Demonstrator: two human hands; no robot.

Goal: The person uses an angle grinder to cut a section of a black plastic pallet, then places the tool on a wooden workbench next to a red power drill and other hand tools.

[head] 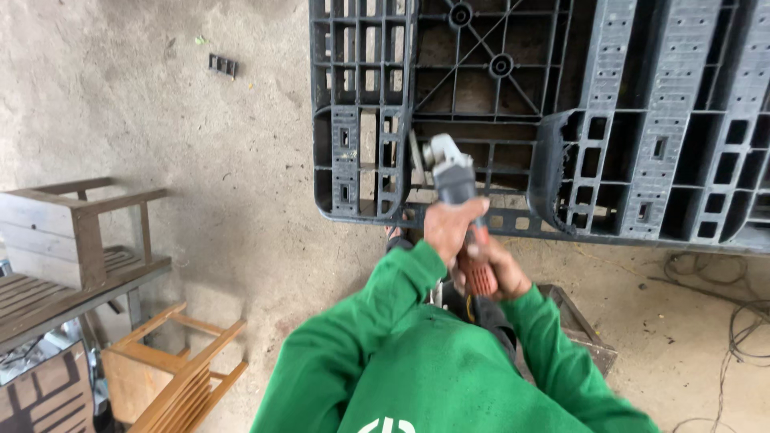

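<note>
Bottom centre: green sleeves (417,353) of the person fill the lower frame. Right hand (493,269) is wrapped tight round the orange rear handle of the angle grinder (459,192), just right of centre. Left hand (451,227) is closed over the grey grinder body, just above and touching the right. The grinder points up the frame, head at centre; its disc end (419,160) sits edge-on against a rib of the dark grey plastic pallet (642,120). The pallet spans the upper centre to the right edge and lies on the concrete floor (200,144). Lower left: wooden chair frame (180,373). Left edge: grey wooden bench (72,240). Right edge: loose cables (738,313). Upper left: small dark plastic piece (223,65) on the floor.
</note>
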